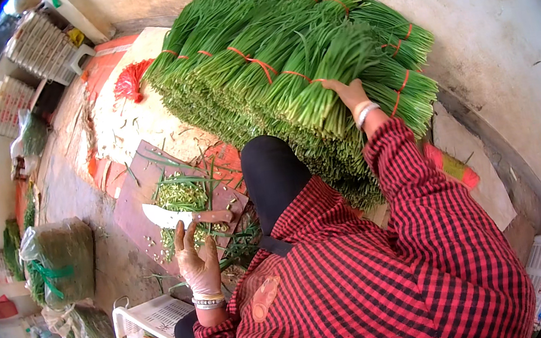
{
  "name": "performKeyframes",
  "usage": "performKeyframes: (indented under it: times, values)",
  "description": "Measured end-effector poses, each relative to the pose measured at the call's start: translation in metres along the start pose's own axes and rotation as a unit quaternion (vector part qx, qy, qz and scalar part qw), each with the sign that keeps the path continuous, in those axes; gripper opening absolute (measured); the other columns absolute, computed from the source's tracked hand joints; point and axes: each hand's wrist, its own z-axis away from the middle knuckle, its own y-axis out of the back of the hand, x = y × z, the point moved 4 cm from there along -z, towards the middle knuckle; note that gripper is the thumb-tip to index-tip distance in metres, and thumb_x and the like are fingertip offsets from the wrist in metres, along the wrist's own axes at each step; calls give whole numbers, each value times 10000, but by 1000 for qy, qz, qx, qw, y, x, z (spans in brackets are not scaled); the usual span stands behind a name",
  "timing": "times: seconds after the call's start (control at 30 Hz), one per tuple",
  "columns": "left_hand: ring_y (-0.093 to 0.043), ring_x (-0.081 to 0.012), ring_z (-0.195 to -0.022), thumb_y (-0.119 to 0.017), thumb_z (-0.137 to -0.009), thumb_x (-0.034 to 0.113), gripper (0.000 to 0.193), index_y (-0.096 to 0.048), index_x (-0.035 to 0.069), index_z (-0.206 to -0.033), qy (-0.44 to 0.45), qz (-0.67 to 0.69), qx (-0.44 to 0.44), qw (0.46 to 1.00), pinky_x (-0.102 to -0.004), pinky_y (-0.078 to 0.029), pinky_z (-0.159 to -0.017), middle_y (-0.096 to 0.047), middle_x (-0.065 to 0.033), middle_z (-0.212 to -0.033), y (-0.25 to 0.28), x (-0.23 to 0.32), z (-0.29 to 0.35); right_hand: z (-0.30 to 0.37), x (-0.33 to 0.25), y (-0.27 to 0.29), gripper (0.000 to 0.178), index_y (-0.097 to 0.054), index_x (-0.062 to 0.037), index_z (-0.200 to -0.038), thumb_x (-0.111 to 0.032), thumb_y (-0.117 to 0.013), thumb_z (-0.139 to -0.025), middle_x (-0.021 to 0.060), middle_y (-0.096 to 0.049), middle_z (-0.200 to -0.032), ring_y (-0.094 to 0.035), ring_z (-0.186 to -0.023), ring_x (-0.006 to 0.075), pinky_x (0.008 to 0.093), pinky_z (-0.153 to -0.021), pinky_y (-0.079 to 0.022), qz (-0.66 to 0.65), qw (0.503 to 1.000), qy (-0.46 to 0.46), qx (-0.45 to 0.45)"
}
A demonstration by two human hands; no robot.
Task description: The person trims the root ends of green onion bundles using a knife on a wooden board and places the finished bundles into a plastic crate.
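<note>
My right hand [347,94] grips a bundle of green chives [325,87] tied with a red band, on the right of a large stack of chive bundles [221,71]. The stack lies against the wall, with cut ends facing me. My left hand [200,267], in a thin pale glove, is held palm up with its fingers apart and nothing in them. Just beyond its fingertips lies a knife [213,217] with a wooden handle and a broad blade. The knife rests on cut chive ends [180,193] heaped on a brown board [135,221].
A bunch of red ties [133,81] lies on a pale sheet left of the stack. By my left side stands a white crate [127,330] with chives inside. Plastic-wrapped bundles [67,259] stand farther left, and stacked crates [39,46] at the far left. My knee [274,168] is beside the stack.
</note>
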Motion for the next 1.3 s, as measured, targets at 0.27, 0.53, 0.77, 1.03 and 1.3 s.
performKeyframes:
  times: [0.27, 0.53, 0.77, 1.03, 1.3]
  values:
    - [-506, -283, -1271, -666, -889, 97, 369, -610, 46, -1250, 149, 113, 41, 981, -400, -389, -1053, -527, -148, -1384, 30, -76, 58, 121, -28, -7, 516, -617, 26, -1167, -330, -747, -816, 105, -670, -1082, -636, -968, 190, 331, -869, -502, -344, 903, -7, -258]
    - [-629, -206, -1092, -670, -902, 113, 325, -646, 16, -1211, 198, 255, 79, 943, -329, -466, -961, -682, -118, -1174, 22, -79, 82, 265, -152, -169, 937, -282, -17, -1492, -320, -776, -755, 140, -517, -1372, -472, -1272, 208, 353, -1095, -347, -83, 727, 475, -489]
    - [-644, -177, -1048, -582, -935, -18, 288, -607, -52, -1220, 158, 286, 98, 940, -302, -491, -936, -692, -127, -1115, 48, -42, 84, 366, -86, -331, 853, -404, -96, -1435, -344, -726, -686, 129, -553, -1320, -543, -1215, 296, 435, -1009, -410, 260, 408, 786, -385]
    - [-574, -323, -1175, -781, -782, 165, 557, -568, -33, -1257, 85, -55, 95, 990, -393, -447, -1006, -589, -213, -1275, 88, -76, 20, 310, -71, -316, 321, -646, -55, -1101, -163, -654, -799, 176, -643, -1138, -600, -1093, 354, 424, -968, -469, 21, 633, 660, -404]
    - [-529, -415, -1235, -858, -547, 482, 1216, -272, -21, -1486, 99, -130, -130, 978, -417, -464, -1009, -466, -279, -1403, 22, -108, -32, 244, -6, -300, 463, -546, -35, -1103, -363, -667, -800, 206, -628, -1061, -642, -1020, 345, 446, -876, -508, 433, 642, 483, -408]
